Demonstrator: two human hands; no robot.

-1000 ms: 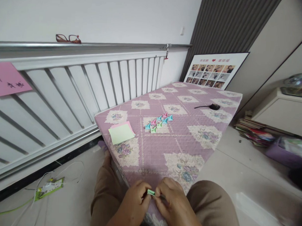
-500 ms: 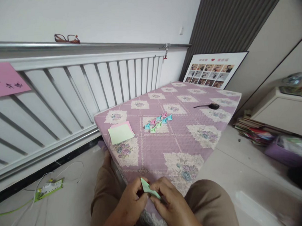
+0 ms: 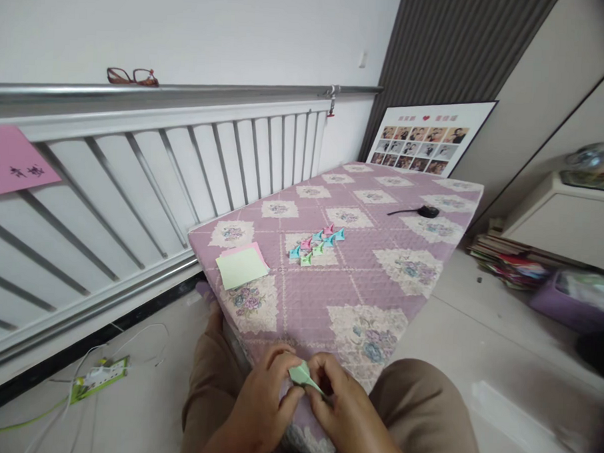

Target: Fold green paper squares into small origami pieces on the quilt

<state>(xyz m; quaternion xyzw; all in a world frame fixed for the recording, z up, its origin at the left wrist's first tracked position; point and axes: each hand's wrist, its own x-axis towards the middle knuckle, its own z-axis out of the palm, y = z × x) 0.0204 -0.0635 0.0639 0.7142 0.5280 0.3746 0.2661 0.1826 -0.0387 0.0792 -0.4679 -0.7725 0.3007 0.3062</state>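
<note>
From the head camera's side of the room, a white radiator [image 3: 214,169] runs beside a purple flowered cloth [image 3: 323,301]. Loose paper sheets [image 3: 243,267] and small folded pieces [image 3: 318,249] lie on it, well ahead of the hands. The green paper [image 3: 299,373] sits between left hand [image 3: 259,401] and right hand [image 3: 347,405] at the near edge, pinched by thumb and fingers of each. I'd say uneven pulling could tear it, or a slack pinch let a crease slip crooked.
</note>
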